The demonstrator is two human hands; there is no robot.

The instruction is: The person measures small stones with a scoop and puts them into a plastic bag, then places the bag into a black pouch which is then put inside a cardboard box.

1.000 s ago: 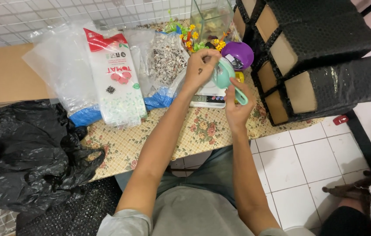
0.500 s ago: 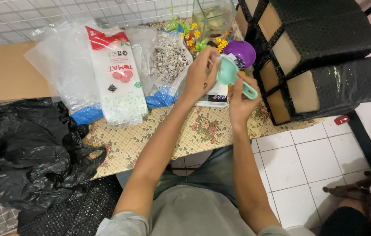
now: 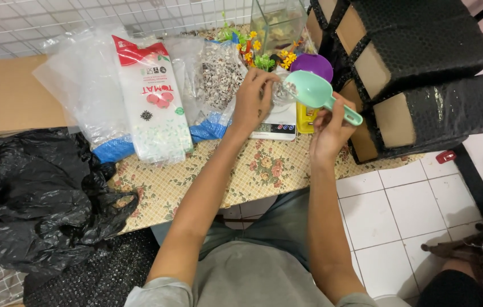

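We see a mint-green plastic scoop (image 3: 312,91) raised above the table's far edge. Its bowl, tilted leftward, carries a few pale pebbles.

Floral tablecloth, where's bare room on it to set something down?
Free: the front strip of the floral tablecloth, between the white digital scale and the table's near edge, right of the white-and-red printed bag. Crowded: the back, with clear plastic bags, a glass tank and black-wrapped cardboard boxes.

Mint-green scoop (image 3: 308,89), purple lid (image 3: 312,63), floral yellow tablecloth (image 3: 264,170), black plastic bag (image 3: 31,199), white floor tiles (image 3: 400,210)
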